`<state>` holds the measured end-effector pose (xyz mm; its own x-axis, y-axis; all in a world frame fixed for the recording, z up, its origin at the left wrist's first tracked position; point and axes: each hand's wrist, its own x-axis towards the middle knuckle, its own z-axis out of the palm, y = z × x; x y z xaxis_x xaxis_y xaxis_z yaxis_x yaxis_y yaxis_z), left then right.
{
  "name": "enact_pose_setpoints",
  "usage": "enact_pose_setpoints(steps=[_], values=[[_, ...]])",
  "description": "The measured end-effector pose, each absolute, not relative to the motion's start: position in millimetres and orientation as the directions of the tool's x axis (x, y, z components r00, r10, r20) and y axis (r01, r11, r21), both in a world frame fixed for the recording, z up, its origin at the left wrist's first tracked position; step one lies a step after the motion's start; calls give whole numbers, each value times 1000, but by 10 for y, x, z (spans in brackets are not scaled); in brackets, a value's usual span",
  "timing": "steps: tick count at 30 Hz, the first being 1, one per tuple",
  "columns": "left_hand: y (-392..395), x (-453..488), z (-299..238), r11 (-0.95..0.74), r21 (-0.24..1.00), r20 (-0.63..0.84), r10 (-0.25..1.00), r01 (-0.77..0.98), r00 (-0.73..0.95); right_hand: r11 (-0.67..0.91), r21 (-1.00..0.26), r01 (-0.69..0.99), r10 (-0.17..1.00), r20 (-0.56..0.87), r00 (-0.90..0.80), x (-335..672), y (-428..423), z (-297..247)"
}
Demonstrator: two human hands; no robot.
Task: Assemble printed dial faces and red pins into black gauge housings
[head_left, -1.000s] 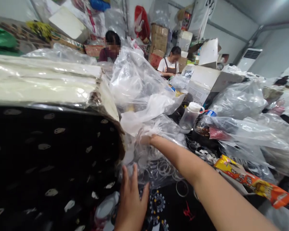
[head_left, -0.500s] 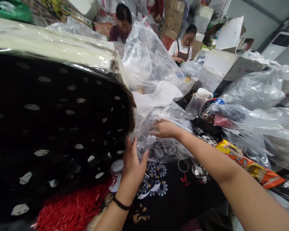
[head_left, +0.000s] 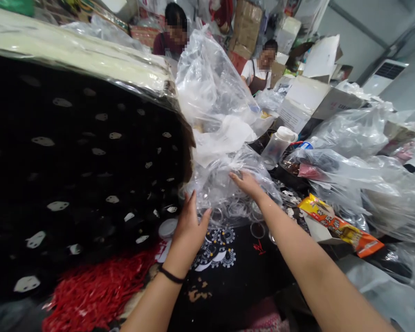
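A crumpled clear plastic bag (head_left: 212, 182) holding several clear plastic rings (head_left: 233, 208) lies in the middle. My right hand (head_left: 246, 183) is at the bag's right side, touching the film, with its fingers extended and partly hidden. My left hand (head_left: 192, 222), with a dark band at the wrist, is raised at the bag's lower left, fingers and thumb apart and nothing in it. Just right of it, black-and-white printed gear-shaped discs (head_left: 224, 237) overlap on the black table surface (head_left: 242, 286). A pale round lid (head_left: 168, 228) sits left of that hand.
A large box (head_left: 183, 92) with a black interior and white pieces stands at left. Red strips (head_left: 100, 293) pile below it. To the right are a plastic bottle (head_left: 278, 145), an orange-yellow packet (head_left: 339, 223) and more bags (head_left: 394, 198). Two people sit at the back.
My right hand has moved to the right across the bag, and its fingers point more forward. The left hand stays nearly in place. The whole view has shifted slightly.
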<state>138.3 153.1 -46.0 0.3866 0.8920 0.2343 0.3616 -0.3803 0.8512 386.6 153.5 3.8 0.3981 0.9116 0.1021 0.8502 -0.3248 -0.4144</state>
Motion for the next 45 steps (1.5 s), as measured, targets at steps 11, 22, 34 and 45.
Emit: enact_pose_setpoints(steps=[11, 22, 34, 45], values=[[1096, 1057, -1, -560, 677, 335, 812, 477, 478, -234, -567, 790, 908, 162, 386, 3523, 1435, 110], [1301, -17, -169, -473, 306, 305, 871, 826, 385, 191, -714, 674, 954, 295, 43, 2209, 255, 271], [866, -211, 4, -85, 860, -44, 970, 503, 239, -113, -953, 279, 993, -115, 11, 1876, 215, 280], [319, 66, -261, 584, 782, -516, 803, -218, 298, 55, -564, 824, 995, -36, -91, 2155, 305, 302]])
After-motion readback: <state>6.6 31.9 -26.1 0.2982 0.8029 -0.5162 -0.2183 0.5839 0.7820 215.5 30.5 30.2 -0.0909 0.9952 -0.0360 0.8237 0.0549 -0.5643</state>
